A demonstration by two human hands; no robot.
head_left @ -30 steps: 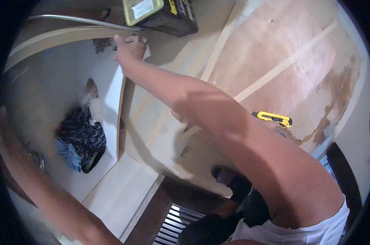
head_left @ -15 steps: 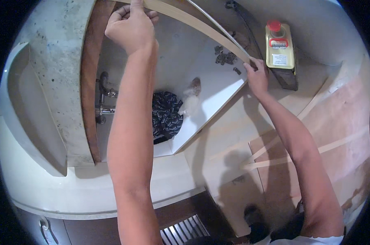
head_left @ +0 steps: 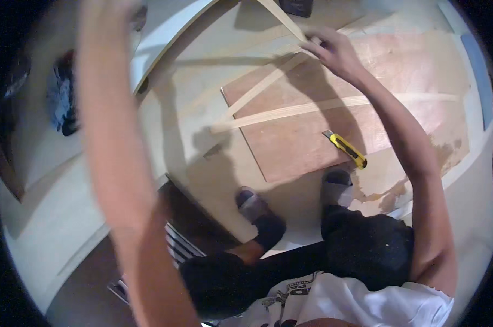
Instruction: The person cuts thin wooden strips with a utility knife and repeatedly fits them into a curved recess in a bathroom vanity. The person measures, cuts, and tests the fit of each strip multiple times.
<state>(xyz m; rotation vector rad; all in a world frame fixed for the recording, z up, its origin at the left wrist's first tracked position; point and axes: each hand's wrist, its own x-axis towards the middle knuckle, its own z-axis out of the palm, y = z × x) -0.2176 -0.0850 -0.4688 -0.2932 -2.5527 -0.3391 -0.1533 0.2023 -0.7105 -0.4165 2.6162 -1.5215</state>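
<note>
My right hand (head_left: 336,54) is closed round the end of a thin pale wooden strip (head_left: 283,20), which slants up past the top edge of the view. My left forearm reaches up the left side; the left hand (head_left: 107,8) is smeared by motion and cut off by the top edge, so its fingers cannot be made out. Two more wooden strips lie on the floor beneath my right arm, a long one (head_left: 311,106) and a shorter one (head_left: 257,90) that meet at their left ends. A yellow utility knife (head_left: 346,150) with a bit of blade showing rests on a reddish plywood sheet (head_left: 290,147).
At left is a pale counter (head_left: 45,229) with a cut-out edge and a dark patterned round thing (head_left: 62,92), blurred. A dark cabinet with a louvred vent (head_left: 184,242) stands below it. My slippered feet (head_left: 252,204) are on the floor. A dark container (head_left: 296,6) sits at the top edge.
The view has swung down and to the right, bringing the knife, floor strips and my feet into sight. My left hand has gone to the top edge; the right still grips the strip.
</note>
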